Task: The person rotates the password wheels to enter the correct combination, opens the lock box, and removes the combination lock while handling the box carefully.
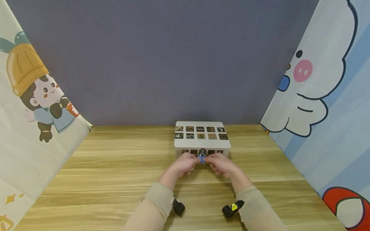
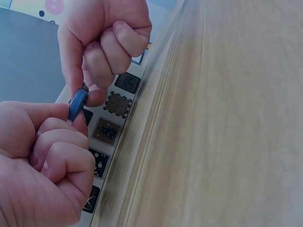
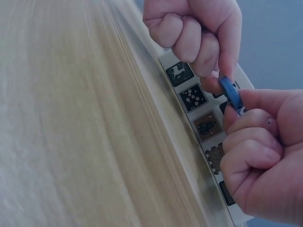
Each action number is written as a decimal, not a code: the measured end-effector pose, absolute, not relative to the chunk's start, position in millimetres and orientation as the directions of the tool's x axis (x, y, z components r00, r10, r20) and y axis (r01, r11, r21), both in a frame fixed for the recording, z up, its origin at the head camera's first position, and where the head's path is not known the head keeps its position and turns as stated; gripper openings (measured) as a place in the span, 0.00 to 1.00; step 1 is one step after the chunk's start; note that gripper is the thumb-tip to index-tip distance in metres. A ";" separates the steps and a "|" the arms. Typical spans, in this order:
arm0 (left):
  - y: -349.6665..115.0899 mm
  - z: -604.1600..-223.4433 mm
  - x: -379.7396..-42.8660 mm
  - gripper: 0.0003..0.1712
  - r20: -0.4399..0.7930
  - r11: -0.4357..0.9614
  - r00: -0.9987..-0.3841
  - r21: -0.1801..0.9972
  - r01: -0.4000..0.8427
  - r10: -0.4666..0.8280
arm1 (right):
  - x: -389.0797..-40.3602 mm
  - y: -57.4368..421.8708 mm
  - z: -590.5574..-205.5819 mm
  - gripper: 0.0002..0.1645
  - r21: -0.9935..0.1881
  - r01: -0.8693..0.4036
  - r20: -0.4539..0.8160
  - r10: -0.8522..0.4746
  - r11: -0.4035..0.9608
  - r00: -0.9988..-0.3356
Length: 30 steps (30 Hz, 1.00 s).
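Observation:
A small blue padlock (image 1: 202, 158) is at the front of a white box (image 1: 199, 143), by its metal clasp (image 1: 202, 150). From the left, my left hand (image 1: 185, 163) pinches the padlock between thumb and index finger. My right hand (image 1: 222, 163) pinches its other side the same way. Both wrist views show the blue body edge-on between the fingertips, with the remaining fingers of each hand curled in. Square dark and brown pictures decorate the box's lid and front. The lid is down.
The box stands toward the back of a wood-grain table (image 1: 121, 166), near a dark grey panel (image 1: 173, 64). Printed cartoon sheets flank the table on the left (image 1: 17, 160) and right (image 1: 332, 154). Black wrist devices sit on the left (image 1: 179, 207) and right sleeves (image 1: 231, 209).

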State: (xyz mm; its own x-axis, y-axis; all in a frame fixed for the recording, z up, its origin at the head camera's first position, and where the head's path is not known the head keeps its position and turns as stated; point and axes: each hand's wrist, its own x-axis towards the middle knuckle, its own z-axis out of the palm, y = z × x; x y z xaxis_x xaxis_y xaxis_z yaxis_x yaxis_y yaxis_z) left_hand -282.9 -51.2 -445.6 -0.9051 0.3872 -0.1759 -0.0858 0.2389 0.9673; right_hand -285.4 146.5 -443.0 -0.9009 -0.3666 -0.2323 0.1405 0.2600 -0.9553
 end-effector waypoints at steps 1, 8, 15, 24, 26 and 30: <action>-51.0 -445.6 -283.0 0.15 -0.176 0.238 -0.904 0.967 -0.085 0.389 | -285.6 146.6 -443.2 0.23 -0.955 0.145 -0.235 -0.365 0.259 -0.901; -51.0 -444.9 -283.5 0.16 -0.178 0.242 -0.901 0.967 -0.084 0.397 | -286.6 147.0 -445.1 0.23 -0.958 0.147 -0.233 -0.373 0.244 -0.898; -51.4 -445.4 -284.4 0.16 -0.182 0.244 -0.900 0.966 -0.088 0.396 | -286.5 147.2 -446.1 0.24 -0.961 0.150 -0.232 -0.379 0.234 -0.896; -51.0 -447.3 -285.1 0.16 -0.179 0.241 -0.901 0.967 -0.086 0.395 | -286.0 147.0 -445.0 0.24 -0.958 0.153 -0.239 -0.374 0.243 -0.896; -50.9 -447.4 -285.1 0.16 -0.180 0.240 -0.902 0.967 -0.089 0.392 | -285.8 147.0 -444.7 0.24 -0.957 0.156 -0.242 -0.371 0.247 -0.897; -51.0 -447.6 -285.7 0.16 -0.180 0.239 -0.902 0.967 -0.089 0.392 | -285.9 147.3 -444.6 0.24 -0.955 0.157 -0.244 -0.364 0.253 -0.899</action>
